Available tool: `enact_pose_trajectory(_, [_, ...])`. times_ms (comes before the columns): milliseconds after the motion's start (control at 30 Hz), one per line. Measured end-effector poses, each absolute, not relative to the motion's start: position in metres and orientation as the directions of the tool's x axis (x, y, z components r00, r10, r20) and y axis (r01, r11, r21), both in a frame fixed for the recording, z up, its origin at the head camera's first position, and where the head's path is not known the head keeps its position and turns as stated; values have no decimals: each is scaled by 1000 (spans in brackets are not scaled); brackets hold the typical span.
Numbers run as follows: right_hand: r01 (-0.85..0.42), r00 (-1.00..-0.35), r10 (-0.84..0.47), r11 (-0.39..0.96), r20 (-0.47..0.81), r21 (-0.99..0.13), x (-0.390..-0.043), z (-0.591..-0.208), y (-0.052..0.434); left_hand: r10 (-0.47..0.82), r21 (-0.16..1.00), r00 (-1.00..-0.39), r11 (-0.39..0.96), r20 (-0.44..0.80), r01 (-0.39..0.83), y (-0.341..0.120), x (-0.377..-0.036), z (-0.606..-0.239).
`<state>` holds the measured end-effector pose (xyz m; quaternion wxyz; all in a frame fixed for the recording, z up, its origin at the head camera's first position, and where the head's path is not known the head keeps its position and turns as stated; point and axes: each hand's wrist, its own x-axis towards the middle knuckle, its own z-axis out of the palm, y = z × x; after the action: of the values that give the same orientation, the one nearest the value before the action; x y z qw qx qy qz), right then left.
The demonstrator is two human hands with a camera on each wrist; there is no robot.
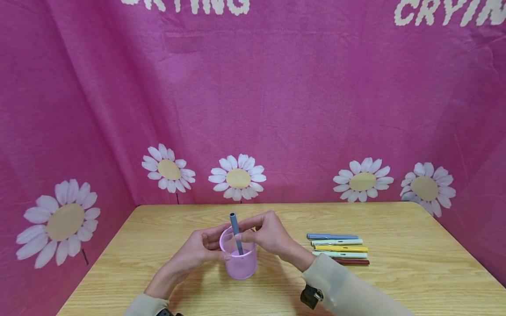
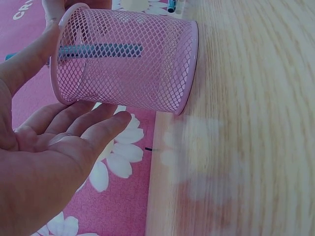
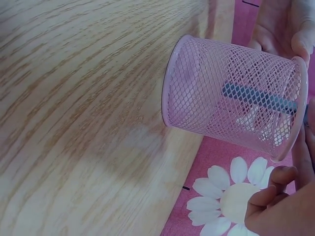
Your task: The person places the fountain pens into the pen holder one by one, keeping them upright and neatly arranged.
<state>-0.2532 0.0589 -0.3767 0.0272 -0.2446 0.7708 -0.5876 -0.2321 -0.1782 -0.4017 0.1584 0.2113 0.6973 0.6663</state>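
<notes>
Head view, left to right. Left hand [image 1: 197, 252] sits against the left side of the pink mesh cup [image 1: 238, 261], fingertips at the rim; the left wrist view shows its fingers [image 2: 93, 128] fairly straight and relaxed beside the mesh, thumb along the rim, steadying rather than clamping. Cup stands upright on the wooden table [image 1: 415, 272], near the front edge, roughly mid-table.

Blue-grey pen [image 1: 236, 232] stands tilted inside the cup, lower end down at the bottom, top end poking above the rim. Right hand [image 1: 266, 235] pinches the pen's upper shaft between thumb and fingertips, just over the cup mouth.

Further right, well apart from the cup: a row of pens [image 1: 340, 249] lying side by side on the table — blue, pale, yellow, pale, dark red.

Handling judgement: the cup looks light, thin wire mesh, stiff but likely to tip or skid if nudged; best held around the wall or at the rolled rim. The pen looks light, rigid, smooth plastic, a bit slippery; a mid-to-upper shaft pinch suits it.

Pink daisy-print cloth [image 1: 276, 109] backs the table.
</notes>
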Motion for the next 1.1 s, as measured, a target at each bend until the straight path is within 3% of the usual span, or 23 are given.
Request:
enact_pose_trajectory(767, [-338, -898, -387, 299, 211, -892, -254, -384, 53, 530, 996, -845, -6, 76, 86, -179, -234, -403])
enact_pose_trajectory(1100, [-354, -902, -367, 323, 229, -878, -252, -381, 53, 488, 996, -872, 49, 38, 71, -179, -231, -401])
